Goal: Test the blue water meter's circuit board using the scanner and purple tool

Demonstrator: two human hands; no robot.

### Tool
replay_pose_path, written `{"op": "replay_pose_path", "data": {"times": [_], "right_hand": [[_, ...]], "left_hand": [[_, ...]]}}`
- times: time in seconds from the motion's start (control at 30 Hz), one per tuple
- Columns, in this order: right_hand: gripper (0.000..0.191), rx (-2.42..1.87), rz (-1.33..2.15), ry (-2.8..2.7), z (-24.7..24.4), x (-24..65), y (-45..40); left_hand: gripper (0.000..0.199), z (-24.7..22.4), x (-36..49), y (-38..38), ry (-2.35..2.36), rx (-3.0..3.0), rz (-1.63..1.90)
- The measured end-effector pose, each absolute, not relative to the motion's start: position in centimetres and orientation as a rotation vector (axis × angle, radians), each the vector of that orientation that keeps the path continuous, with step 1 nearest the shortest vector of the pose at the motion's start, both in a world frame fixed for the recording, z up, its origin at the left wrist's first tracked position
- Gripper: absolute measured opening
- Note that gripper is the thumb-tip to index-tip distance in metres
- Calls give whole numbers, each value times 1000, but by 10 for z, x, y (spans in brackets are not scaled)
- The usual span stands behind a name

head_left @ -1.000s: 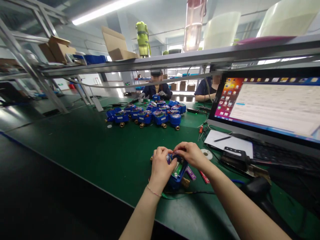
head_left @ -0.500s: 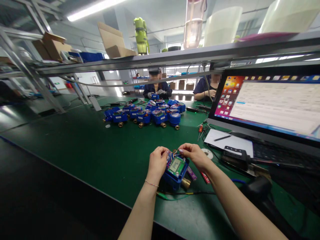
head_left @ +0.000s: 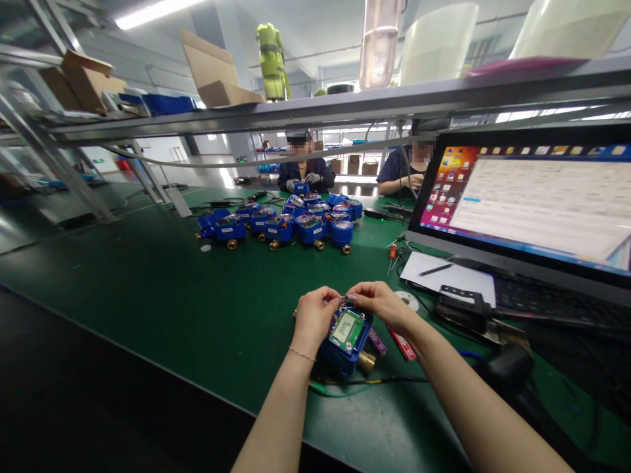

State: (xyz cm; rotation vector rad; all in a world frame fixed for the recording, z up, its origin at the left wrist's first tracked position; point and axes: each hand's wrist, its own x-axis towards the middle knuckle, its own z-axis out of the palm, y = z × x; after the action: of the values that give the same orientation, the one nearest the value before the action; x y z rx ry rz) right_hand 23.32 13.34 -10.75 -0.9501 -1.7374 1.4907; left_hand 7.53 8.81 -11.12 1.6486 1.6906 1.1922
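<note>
One blue meter (head_left: 345, 341) under left hand (head_left: 313, 318) and right hand (head_left: 382, 304)

Both bare forearms extend forward and converge, the left hand (head_left: 311, 318) curled with knuckles up and a thin bracelet at the wrist, the right hand (head_left: 382, 303) arched opposite it, and the fingers (head_left: 351, 293) of both pinched together, tips nearly meeting between the hands.

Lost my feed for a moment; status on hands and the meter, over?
Left hand and right hand pinching at top edge of blue water meter. Meter on green bench, display up. Nothing in the way.
</note>
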Motion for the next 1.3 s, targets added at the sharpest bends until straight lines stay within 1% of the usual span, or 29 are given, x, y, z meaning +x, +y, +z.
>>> {"op": "replay_pose_path", "data": {"times": [0.17,0.4,0.5,0.57,0.7,0.73,0.83,0.97,1.07,1.17,1.3], "right_hand": [[36,-978,1478,-1747,-111,234,137],[36,-1055,1402,-1760,-110,228,140],[40,-1139,1259,-1802,-107,237,146],[37,-1248,1113,-1835,-108,249,151],[10,-1528,837,-2029,-128,271,145],[5,-1585,796,-2102,-135,272,140],[11,-1702,689,-2278,-156,265,123],[16,-1778,551,-2336,-169,256,115],[12,-1774,562,-2274,-166,262,123],[4,-1671,661,-2133,-154,276,135],[18,-1385,938,-1944,-140,284,140]], "left_hand": [[5,-116,74,90,1676,1602,1239],[6,-116,74,94,1709,1599,1177],[7,-116,73,97,1697,1625,1154],[8,-117,71,99,1685,1641,1144],[8,-118,67,100,1656,1667,1133],[7,-118,66,100,1649,1672,1133],[6,-117,63,99,1641,1682,1133],[4,-117,63,97,1647,1703,1106],[9,-117,65,96,1685,1733,1088],[11,-115,70,95,1778,1751,1059],[13,-112,76,95,1859,1796,998]]}}
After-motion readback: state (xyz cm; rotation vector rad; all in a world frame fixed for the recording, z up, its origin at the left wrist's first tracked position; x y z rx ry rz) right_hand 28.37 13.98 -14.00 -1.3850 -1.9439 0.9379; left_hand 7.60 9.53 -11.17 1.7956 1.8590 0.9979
